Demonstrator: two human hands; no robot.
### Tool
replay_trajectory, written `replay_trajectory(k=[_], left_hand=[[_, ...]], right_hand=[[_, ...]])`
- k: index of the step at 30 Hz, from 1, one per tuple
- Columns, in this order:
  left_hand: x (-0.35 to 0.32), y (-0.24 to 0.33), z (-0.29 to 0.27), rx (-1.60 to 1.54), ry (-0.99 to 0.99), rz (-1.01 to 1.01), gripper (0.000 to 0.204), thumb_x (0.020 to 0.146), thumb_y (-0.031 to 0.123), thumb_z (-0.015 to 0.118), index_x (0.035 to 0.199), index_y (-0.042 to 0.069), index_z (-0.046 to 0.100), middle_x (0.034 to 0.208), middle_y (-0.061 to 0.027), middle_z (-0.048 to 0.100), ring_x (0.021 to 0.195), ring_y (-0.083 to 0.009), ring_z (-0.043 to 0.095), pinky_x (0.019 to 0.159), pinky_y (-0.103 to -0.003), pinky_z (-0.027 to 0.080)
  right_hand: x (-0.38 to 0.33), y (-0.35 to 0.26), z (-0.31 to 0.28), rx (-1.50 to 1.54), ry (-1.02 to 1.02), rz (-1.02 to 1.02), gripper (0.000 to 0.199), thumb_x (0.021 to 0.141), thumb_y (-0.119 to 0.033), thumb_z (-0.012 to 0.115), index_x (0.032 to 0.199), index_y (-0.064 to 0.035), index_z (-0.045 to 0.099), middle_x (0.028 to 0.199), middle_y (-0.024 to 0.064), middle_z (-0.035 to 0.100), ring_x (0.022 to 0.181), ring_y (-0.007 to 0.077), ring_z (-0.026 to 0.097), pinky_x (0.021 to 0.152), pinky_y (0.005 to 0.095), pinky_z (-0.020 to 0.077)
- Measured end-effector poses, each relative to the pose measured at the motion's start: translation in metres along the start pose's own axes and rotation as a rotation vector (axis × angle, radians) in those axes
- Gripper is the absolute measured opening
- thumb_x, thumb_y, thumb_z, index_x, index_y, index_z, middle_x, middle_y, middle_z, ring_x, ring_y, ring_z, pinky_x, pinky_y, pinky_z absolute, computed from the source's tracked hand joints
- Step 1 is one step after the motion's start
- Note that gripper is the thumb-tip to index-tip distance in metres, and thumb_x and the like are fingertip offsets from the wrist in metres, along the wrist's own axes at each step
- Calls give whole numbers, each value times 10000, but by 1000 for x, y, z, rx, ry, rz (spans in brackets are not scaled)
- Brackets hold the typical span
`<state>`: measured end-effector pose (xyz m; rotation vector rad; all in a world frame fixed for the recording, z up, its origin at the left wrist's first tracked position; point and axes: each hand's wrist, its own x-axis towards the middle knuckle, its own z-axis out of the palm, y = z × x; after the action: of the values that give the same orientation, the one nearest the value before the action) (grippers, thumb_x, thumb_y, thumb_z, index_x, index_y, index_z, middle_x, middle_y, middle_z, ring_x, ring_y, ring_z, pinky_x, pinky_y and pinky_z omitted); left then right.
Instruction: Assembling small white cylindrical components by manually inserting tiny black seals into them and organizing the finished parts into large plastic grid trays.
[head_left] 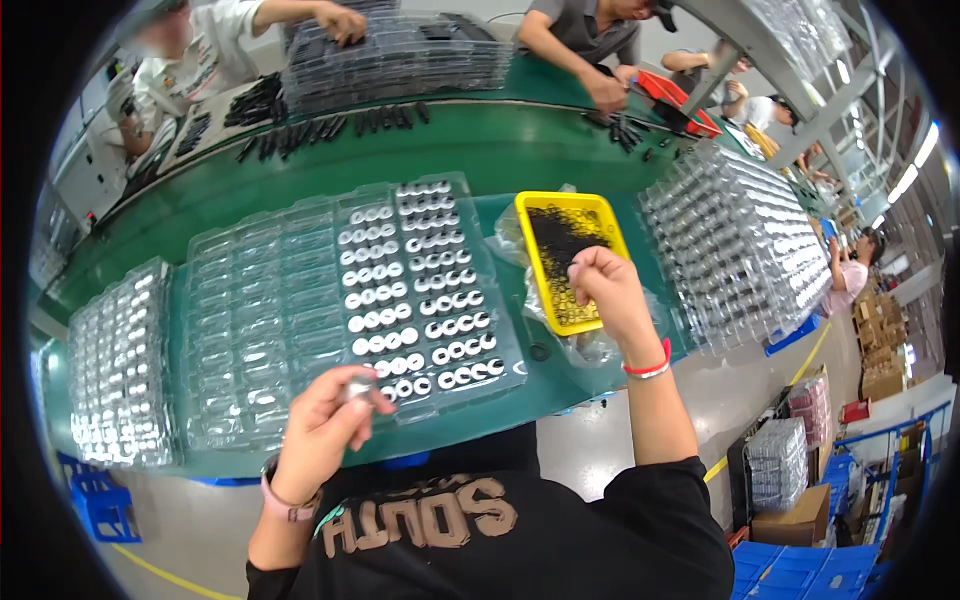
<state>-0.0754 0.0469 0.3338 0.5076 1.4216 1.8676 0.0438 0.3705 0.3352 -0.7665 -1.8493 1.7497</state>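
Observation:
My left hand (322, 428) is closed on a small silvery round part (361, 389), held between thumb and fingers at the near edge of a clear plastic tray (508, 350). Rows of white ring-shaped parts (375, 318) fill the right portion of this tray's pockets. Over the right side of a yellow bin (553, 318), my right hand (612, 288) has its thumb and fingers pinched together. Whatever it may hold is too small to make out. Inside the bin lies a heap of small black rings (562, 236).
Clear trays (740, 250) stand stacked at the right, and another filled tray (122, 365) lies at the far left. Empty pockets (262, 310) show left of the white parts. Across the green table (470, 130), co-workers handle black parts (300, 135) beside a red bin (678, 100).

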Motion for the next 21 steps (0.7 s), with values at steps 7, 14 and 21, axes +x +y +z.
replay_trajectory(k=[7,14,21], left_hand=[[23,6,26,623,-272,194,251,883,67,458,1129,42,416,760,-9,479,615,-88,429,553,-204,363],[19,2,22,672,-249,237,277,872,115,503,1098,-11,405,817,-114,534,638,-187,509,596,-303,425],[16,0,21,876,-255,443,235,868,134,513,1033,-11,429,836,-138,537,654,-230,529,593,-323,441]], right_hand=[[-68,-37,97,6,-511,-24,84,741,44,547,768,-36,546,639,-23,498,519,25,380,471,145,307],[-74,-33,116,-48,-557,-81,86,719,48,556,740,-35,544,633,-27,495,523,22,373,473,146,301],[-74,-29,116,-156,-595,-235,74,709,34,562,717,-36,542,629,-31,494,524,29,370,471,154,301]])
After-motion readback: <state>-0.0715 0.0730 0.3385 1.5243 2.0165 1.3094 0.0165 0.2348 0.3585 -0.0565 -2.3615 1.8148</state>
